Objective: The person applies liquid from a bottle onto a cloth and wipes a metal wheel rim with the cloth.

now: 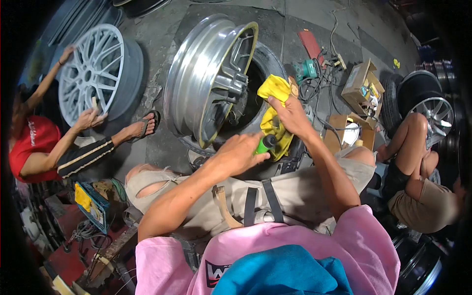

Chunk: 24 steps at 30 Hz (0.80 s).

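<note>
My left hand [244, 153] is closed around a green tool handle with a black end [266, 143], near the middle of the view. To its right, my right hand [291, 114] grips a yellow cloth [274, 88], which hangs down beside the handle. Just ahead of both hands, a polished silver wheel rim [199, 78] stands tilted on a black tire [268, 56] lying on the floor. Whatever the green handle is attached to is hidden by the hand and the cloth.
On the left a person in red [37, 142] holds a grey spoked wheel [91, 73]. At right sits another person [425, 196] near wheels. Cardboard boxes [355, 93], cables and a teal power tool [307, 70] lie ahead right. A red toolbox area [64, 231] is lower left.
</note>
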{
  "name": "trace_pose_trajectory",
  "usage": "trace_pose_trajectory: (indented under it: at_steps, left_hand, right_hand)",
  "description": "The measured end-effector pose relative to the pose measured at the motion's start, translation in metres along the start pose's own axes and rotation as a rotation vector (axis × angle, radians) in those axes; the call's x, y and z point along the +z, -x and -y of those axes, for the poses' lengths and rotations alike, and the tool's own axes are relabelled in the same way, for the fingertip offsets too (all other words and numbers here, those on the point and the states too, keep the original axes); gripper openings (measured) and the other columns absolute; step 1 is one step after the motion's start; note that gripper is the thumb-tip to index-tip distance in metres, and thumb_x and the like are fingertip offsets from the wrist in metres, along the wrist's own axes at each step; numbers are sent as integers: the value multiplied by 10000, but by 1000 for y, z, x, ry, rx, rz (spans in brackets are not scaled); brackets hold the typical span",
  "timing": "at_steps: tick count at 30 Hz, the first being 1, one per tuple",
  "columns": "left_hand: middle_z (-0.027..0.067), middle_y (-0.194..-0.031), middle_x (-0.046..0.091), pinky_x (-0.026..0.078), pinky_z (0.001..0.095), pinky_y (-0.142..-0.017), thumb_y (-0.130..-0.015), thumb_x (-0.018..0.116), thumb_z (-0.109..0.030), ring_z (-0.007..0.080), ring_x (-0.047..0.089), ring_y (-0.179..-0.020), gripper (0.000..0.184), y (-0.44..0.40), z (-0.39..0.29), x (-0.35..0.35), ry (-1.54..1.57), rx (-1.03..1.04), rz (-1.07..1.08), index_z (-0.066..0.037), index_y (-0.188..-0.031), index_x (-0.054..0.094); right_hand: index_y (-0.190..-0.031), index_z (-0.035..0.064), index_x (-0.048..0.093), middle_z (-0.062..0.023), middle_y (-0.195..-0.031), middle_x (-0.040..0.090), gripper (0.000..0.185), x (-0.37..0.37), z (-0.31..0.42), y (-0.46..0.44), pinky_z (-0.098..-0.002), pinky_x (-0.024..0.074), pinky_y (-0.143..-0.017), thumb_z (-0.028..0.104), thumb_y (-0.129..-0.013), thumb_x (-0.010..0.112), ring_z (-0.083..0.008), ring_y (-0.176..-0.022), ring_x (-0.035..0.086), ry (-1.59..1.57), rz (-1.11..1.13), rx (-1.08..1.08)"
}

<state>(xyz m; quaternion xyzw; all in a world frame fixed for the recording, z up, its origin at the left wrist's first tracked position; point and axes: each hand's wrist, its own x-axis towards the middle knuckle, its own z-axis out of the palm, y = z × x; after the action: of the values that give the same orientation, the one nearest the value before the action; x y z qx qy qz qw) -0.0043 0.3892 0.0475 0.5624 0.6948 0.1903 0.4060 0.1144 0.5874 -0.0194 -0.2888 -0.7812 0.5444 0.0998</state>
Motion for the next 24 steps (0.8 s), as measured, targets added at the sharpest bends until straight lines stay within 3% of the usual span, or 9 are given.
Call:
trace_pose_trajectory:
  at_steps: [1, 2, 6, 7, 11, 14, 20, 22, 24]
  left_hand:
    - [314, -1054, 722, 555, 532, -889, -957, 758, -400, 489, 700, -1003, 671, 1, -2, -1, -1, 30, 1, 88, -1381, 578]
    - [314, -1060, 721, 554, 536, -891, -960, 754, -393, 488, 700, -1004, 664, 1, -2, -1, -1, 58, 3, 93, -1376, 578]
    - [296, -1062, 714, 555, 538, -881, -971, 737, -352, 497, 693, -992, 593, 2, 1, 4, -11, 192, -70, 94, -1332, 587]
    - [286, -1078, 708, 553, 537, -877, -972, 736, -341, 489, 687, -1019, 569, 3, -2, -3, 3, 169, -21, 90, -1311, 587]
    - [283, -1047, 706, 556, 535, -860, -968, 740, -331, 479, 691, -1009, 557, 8, 5, -3, 12, 174, -56, 89, -1302, 590]
    - [281, -1015, 701, 562, 535, -828, -960, 750, -317, 482, 697, -961, 535, 9, 9, -2, -6, 205, -99, 91, -1274, 607]
    - [288, -1035, 700, 568, 529, -822, -946, 766, -305, 483, 699, -951, 535, 11, 3, -2, 8, 184, -53, 95, -1270, 615]
    - [296, -1066, 705, 570, 521, -829, -945, 769, -303, 476, 703, -970, 535, 10, 2, -1, 1, 163, -45, 89, -1276, 618]
    - [296, -1074, 708, 571, 520, -833, -942, 771, -303, 476, 703, -978, 539, 11, 1, 0, -7, 184, -70, 87, -1281, 618]
  right_hand:
    - [-1160, -14, 701, -216, -945, 718, 324, 7, 11, -8, -416, 545, -835, 271, -1048, 597, -298, -956, 726, 82, -56, -86]
    - [-1209, 15, 698, -233, -1166, 699, 299, 16, -11, -24, -460, 548, -893, 237, -1038, 594, -405, -1079, 689, 257, -86, -202]
    - [-1261, 69, 670, -112, -1364, 617, 385, 41, 14, -57, -524, 564, -850, 40, -885, 595, -475, -982, 663, 551, -72, -359]
    - [-1262, 79, 673, -102, -1351, 631, 475, 47, 9, -61, -519, 581, -819, -10, -805, 580, -450, -944, 687, 596, -126, -454]
    - [-1253, 92, 688, -90, -1339, 642, 486, 45, 1, -42, -484, 602, -763, -38, -800, 569, -418, -861, 713, 685, -63, -483]
    - [-1272, 102, 683, -56, -1323, 647, 466, 43, 1, -50, -449, 618, -772, -16, -829, 600, -348, -945, 733, 745, -69, -495]
    - [-1213, 42, 697, -99, -1204, 718, 338, 62, -26, -85, -440, 558, -823, 18, -905, 562, -326, -959, 729, 441, -268, -416]
    - [-1190, 10, 703, -46, -1101, 739, 259, 63, -24, -91, -382, 531, -804, 100, -984, 575, -215, -910, 707, -348, -132, 101]
    - [-1168, -12, 716, -10, -1023, 715, 269, 53, -21, -89, -334, 510, -810, 174, -1020, 588, -142, -888, 642, -487, -109, 303]
